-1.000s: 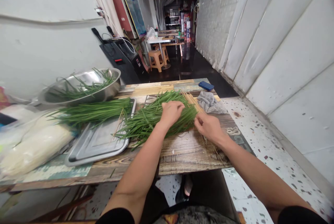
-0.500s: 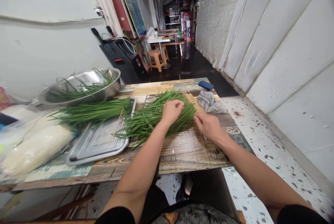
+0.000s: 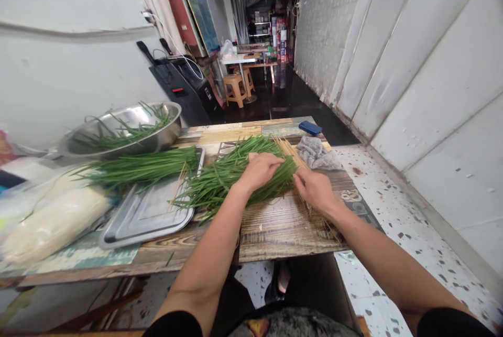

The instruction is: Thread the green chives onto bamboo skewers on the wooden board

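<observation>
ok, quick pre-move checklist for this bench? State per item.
1. Left hand at the loose green stalks: ok, over the pile.
2. Right hand at the pile's right end: ok; what it pinches, if anything: cannot tell.
3. Thin sticks within reach: ok, beside the pile, near the right hand.
4. Tray fully bare: not ok, a green bundle lies across it.
5. Grey cloth off the greens: ok, beyond the right hand.
</observation>
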Demonstrator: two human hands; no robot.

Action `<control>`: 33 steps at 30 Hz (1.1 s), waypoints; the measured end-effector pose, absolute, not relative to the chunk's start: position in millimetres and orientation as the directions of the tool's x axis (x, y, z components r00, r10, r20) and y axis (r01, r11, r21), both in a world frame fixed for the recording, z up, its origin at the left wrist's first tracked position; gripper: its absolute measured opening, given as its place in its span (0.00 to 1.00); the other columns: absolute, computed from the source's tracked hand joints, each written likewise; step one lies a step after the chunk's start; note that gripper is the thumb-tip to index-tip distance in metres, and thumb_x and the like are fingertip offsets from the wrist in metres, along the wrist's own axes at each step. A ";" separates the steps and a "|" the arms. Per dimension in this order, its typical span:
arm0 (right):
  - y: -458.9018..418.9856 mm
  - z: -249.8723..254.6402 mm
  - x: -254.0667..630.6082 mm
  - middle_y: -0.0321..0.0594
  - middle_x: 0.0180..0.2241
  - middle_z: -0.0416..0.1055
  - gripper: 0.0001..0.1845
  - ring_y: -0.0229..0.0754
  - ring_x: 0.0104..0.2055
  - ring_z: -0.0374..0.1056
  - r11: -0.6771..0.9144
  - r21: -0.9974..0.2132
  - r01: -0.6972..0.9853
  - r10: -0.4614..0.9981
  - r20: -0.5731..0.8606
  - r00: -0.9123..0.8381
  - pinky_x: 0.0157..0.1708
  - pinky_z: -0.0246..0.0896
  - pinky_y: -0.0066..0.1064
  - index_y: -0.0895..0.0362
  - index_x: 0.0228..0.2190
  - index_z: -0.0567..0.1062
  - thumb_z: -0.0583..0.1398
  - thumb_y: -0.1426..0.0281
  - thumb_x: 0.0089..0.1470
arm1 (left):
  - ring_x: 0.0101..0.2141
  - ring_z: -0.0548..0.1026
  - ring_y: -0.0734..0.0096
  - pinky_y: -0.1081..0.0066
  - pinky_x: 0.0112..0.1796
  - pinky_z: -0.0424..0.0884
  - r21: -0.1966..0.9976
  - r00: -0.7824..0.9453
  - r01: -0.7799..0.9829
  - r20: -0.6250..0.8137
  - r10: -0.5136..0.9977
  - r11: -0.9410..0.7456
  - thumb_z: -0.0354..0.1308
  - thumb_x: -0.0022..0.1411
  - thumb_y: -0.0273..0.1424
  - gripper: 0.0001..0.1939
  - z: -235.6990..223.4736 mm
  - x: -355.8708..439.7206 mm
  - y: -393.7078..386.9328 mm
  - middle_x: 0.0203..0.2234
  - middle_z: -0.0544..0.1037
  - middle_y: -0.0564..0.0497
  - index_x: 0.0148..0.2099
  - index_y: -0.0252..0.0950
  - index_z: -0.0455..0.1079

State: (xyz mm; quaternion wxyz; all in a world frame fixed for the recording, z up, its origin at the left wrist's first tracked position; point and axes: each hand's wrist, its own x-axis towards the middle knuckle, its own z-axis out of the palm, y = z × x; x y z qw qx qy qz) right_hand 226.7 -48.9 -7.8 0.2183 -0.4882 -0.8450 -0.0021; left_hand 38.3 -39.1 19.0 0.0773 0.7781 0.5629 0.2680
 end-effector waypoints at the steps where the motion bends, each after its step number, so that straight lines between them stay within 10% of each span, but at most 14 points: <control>1: -48.7 -7.8 226.7 0.41 0.28 0.75 0.16 0.38 0.28 0.68 0.518 -0.206 0.830 0.828 0.365 -0.426 0.26 0.42 0.28 0.57 0.29 0.73 0.49 0.65 0.59 | 0.45 0.71 0.67 0.64 0.50 0.56 0.399 0.246 0.842 0.314 0.917 -0.362 0.50 0.61 0.29 0.13 21.6 34.7 -40.0 0.41 0.78 0.51 0.41 0.43 0.75; 19: -47.3 -7.3 226.5 0.41 0.28 0.75 0.15 0.38 0.29 0.68 0.460 -0.159 0.874 0.873 0.265 -0.411 0.25 0.42 0.28 0.56 0.31 0.73 0.49 0.64 0.59 | 0.41 0.65 0.56 0.58 0.40 0.52 0.002 0.029 1.000 0.284 0.958 -0.031 0.58 0.54 0.30 0.04 20.2 15.0 -40.1 0.32 0.74 0.44 0.29 0.38 0.74; 27: -47.9 -8.5 227.2 0.39 0.29 0.75 0.16 0.37 0.28 0.68 0.525 -0.204 0.826 0.826 0.357 -0.437 0.27 0.44 0.28 0.56 0.32 0.73 0.48 0.64 0.60 | 0.39 0.71 0.65 0.62 0.44 0.55 0.352 -0.024 0.930 0.343 0.939 -0.105 0.53 0.59 0.34 0.09 18.7 23.1 -39.7 0.35 0.78 0.51 0.36 0.41 0.75; 33: -46.9 -10.0 227.8 0.39 0.28 0.75 0.16 0.37 0.27 0.67 0.536 -0.198 0.821 0.816 0.370 -0.444 0.26 0.43 0.28 0.56 0.32 0.73 0.48 0.64 0.60 | 0.36 0.73 0.65 0.64 0.46 0.58 0.374 -0.006 0.916 0.380 0.925 -0.147 0.49 0.61 0.32 0.13 9.3 35.5 -36.7 0.33 0.79 0.50 0.35 0.39 0.75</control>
